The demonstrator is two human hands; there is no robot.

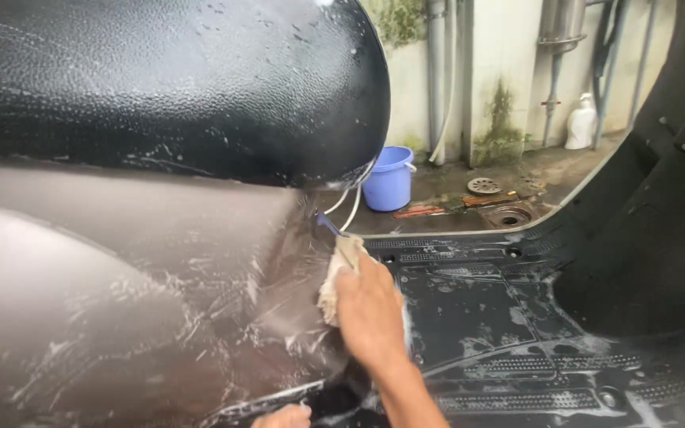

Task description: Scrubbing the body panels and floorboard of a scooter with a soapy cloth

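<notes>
Soapy and pale, a wet beige washcloth (341,273) sits bunched against the brown side panel (160,293) of a scooter, just below the front edge of the black seat (168,79) and beside the black ribbed footboard (477,317). The person's right hand (370,313) presses it there from behind, fingers curled around the cloth so that only its upper fold and a ragged lower edge show past the knuckles. The left hand (283,416) peeks in at the bottom edge of the view, near the lower trim of the panel; too little of it shows to tell whether its fingers are closed or spread, or whether it holds anything.

The cloth looks light, limp and soaked, so it likely folds to any curve and gives no resistance of its own; pressure would have to come from the palm. With suds on it, it is probably slippery against the glossy panel, and a wad gripped in the middle, as here, seems the surest hold, since loose corners would flap or drag. The panel itself is hard and smooth, streaked with white foam, and the seat above is beaded with water drops.

Beyond the footboard, on the wet concrete yard, stand a blue plastic bucket (388,178) and a round floor drain (509,215).
</notes>
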